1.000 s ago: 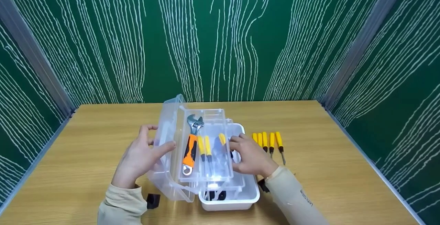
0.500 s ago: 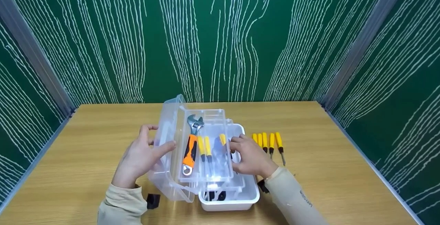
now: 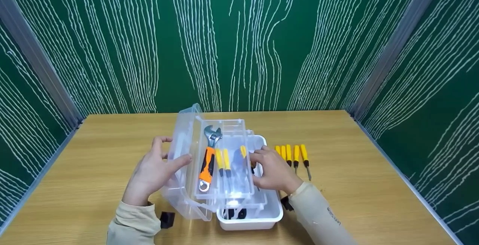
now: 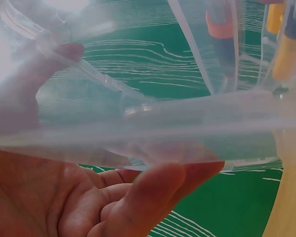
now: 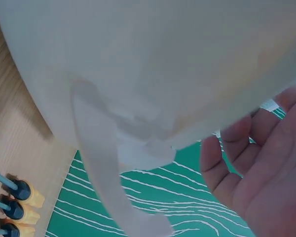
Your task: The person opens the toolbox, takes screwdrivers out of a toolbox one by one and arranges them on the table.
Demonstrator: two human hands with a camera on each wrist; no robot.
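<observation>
1. Left hand (image 3: 153,174): thumb and fingers pinch the edge of the clear lid (image 3: 182,132); position unchanged.
2. Right hand (image 3: 275,170): fingers curl over the right side of the toolbox (image 3: 250,224). Whether they pinch anything cannot be told.
3. Change: one yellow handle (image 3: 243,151) beside the right fingertips shows slightly narrower and nearer the hand. Judgement: a small adjustment; handling at the tray remains unfinished.
4. Count, toolbox base: black items, number unclear.
5. Count, upper tray (image 3: 224,196): one adjustable wrench (image 3: 208,159); two yellow screwdrivers (image 3: 226,159) beside it. Whether the third handle lies inside is unclear.
6. Count, table (image 3: 374,185), right of the toolbox: five loose screwdrivers (image 3: 296,153).
7. Beyond: green panels (image 3: 239,50).
</observation>
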